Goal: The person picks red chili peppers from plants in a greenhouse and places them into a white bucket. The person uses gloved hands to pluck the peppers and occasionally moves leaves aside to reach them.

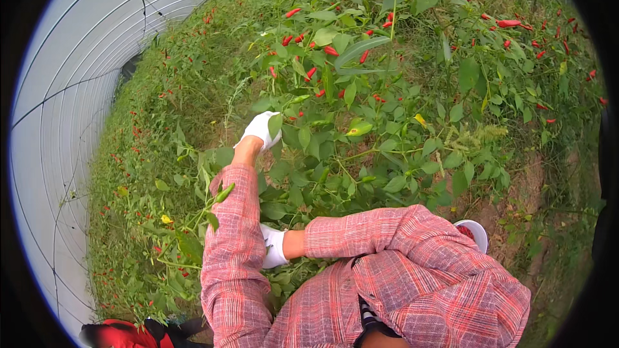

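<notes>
My left hand (261,131), in a white glove, reaches into the leaves of a chili pepper plant (314,154); a leaf covers part of it and its fingers are hidden. Below it, my right hand (274,247), also white-gloved, is partly behind my left sleeve, low among the leaves, so its fingers do not show. Red chili peppers (311,73) hang above and to the right of my left hand. A green chili pepper (225,193) lies over my left forearm. Beside my right elbow is a white bucket (478,236) with red chilies inside.
Dense pepper plants with weeds fill the ground ahead. The curved plastic wall of a greenhouse tunnel (63,121) with metal hoops stands on the left. A person in red and black (130,334) is at the lower left. Bare soil (524,193) shows at the right.
</notes>
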The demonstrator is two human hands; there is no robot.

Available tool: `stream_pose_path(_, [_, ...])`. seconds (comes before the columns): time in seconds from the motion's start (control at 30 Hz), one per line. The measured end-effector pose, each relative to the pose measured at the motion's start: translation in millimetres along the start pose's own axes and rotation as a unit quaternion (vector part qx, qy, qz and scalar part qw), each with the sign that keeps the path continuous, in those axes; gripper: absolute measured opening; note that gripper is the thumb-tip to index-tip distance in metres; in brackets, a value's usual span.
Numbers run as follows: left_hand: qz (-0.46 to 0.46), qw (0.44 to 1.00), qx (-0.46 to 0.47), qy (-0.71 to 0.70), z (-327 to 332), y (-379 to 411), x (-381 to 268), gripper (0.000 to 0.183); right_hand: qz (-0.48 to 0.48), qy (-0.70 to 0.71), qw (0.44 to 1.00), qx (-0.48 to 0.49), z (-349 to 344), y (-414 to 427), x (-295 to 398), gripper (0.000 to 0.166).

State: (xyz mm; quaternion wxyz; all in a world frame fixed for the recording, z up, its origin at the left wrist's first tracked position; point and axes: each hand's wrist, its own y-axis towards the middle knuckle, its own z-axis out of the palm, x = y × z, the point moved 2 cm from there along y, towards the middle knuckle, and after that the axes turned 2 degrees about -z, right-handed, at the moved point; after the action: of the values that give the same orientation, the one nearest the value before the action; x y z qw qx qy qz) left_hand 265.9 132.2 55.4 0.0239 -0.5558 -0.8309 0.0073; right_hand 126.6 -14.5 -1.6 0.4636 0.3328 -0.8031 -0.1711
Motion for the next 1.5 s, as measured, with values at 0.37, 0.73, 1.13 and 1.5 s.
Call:
stream_pose_path(0.37, [0.022, 0.970, -0.149, -0.191, 25.4, -27.0, 11.6, 0.028, 0.081, -0.128, 0.974, -0.166, -113.3, -68.7, 49.0, 0.024])
stream_pose_path(0.73, [0.022, 0.891, -0.129, -0.434, 42.1, -71.9, 34.2, 0.023, 0.216, -0.146, 0.953, -0.156, -170.9, -35.6, -33.9, 0.052])
stream_pose_path(1.13, [0.060, 0.906, -0.135, -0.398, 39.0, -85.3, 27.8, 0.019, 0.310, 0.191, 0.847, -0.386, -143.1, -51.9, -73.4, 0.024])
stream_pose_path(1.5, [0.028, 0.897, -0.110, -0.427, 45.7, -73.6, 26.4, 0.019, 0.329, 0.283, 0.799, -0.417, -136.5, -56.8, -100.9, 0.015])
